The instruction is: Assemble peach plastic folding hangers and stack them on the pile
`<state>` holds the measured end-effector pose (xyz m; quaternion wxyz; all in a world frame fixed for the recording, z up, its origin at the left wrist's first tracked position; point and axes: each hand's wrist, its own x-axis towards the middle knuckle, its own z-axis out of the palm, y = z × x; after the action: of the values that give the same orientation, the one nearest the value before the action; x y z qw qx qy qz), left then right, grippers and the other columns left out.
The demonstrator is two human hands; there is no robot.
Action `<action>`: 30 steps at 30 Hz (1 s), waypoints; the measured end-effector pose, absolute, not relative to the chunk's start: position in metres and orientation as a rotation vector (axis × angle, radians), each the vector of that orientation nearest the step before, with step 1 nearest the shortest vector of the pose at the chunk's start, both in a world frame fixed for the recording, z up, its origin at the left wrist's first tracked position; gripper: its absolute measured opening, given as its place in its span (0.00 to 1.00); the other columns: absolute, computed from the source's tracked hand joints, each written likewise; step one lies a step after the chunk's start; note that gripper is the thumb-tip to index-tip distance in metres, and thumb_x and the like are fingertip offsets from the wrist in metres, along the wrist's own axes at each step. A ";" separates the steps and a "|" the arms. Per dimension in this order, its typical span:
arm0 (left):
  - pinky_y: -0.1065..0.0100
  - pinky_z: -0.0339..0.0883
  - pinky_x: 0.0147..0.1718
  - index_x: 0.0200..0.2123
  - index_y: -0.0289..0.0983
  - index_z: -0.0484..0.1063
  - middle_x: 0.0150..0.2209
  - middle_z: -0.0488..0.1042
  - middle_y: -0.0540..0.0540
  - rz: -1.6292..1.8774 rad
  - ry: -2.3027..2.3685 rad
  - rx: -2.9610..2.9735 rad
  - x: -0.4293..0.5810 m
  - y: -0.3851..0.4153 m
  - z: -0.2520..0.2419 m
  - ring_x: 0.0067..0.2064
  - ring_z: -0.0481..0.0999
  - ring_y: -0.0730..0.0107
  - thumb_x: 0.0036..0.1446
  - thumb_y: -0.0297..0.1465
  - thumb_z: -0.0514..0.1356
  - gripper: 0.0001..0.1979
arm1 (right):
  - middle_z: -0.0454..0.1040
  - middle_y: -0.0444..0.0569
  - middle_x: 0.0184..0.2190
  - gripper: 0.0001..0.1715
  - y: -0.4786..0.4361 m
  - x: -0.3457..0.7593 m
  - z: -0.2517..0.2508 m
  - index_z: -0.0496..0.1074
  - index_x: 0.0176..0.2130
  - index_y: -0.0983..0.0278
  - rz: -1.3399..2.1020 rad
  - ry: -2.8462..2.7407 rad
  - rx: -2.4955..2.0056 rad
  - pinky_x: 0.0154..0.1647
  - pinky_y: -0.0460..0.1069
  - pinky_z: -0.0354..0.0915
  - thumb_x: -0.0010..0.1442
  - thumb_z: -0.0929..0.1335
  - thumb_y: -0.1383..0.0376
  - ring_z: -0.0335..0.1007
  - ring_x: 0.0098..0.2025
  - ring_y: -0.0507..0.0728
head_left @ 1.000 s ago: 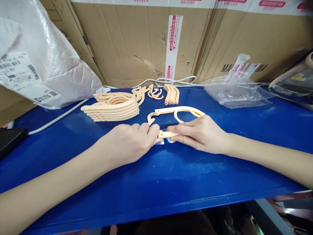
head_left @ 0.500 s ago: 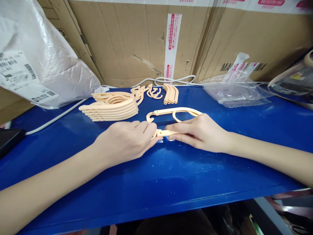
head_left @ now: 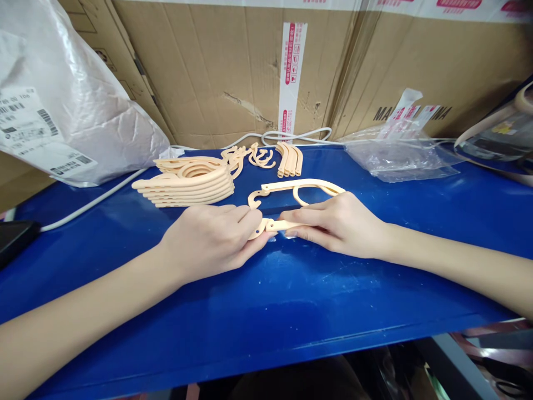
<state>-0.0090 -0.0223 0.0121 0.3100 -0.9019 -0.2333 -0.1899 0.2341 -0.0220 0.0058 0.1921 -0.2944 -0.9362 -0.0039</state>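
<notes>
My left hand [head_left: 212, 240] and my right hand [head_left: 337, 223] meet at the middle of the blue table [head_left: 291, 294]. Both pinch small peach plastic parts [head_left: 272, 225] where they join between the fingertips. Just behind my right hand lies a peach plastic hanger piece [head_left: 297, 189] with a hook end. A stack of the same hanger pieces [head_left: 187, 180] lies behind my left hand. Loose peach hooks [head_left: 260, 155] and a row of short curved peach pieces [head_left: 290, 159] lie further back.
Cardboard boxes [head_left: 233, 72] form a wall behind the table. A white plastic bag with labels [head_left: 62, 105] sits at back left, clear plastic bags [head_left: 400, 153] at back right. A white cable [head_left: 95, 200] crosses the left side. A black object [head_left: 14, 239] lies at the left edge.
The small part under my left fingertips has come into view between thumb and fingers. Both hands have stayed nearly in place.
</notes>
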 end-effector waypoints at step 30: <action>0.67 0.48 0.16 0.21 0.38 0.63 0.15 0.62 0.53 -0.560 -0.494 -2.359 -0.009 -0.023 0.009 0.16 0.63 0.72 0.65 0.34 0.53 0.18 | 0.81 0.47 0.35 0.20 -0.023 0.235 0.000 0.73 0.53 0.63 -0.034 -2.632 -0.752 0.26 0.46 0.58 0.70 0.60 0.60 0.74 0.28 0.52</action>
<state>-0.0087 -0.0226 0.0090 0.3276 -0.9007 -0.1887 -0.2139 0.2350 -0.0226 0.0002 0.2006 -0.2693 -0.9419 -0.0120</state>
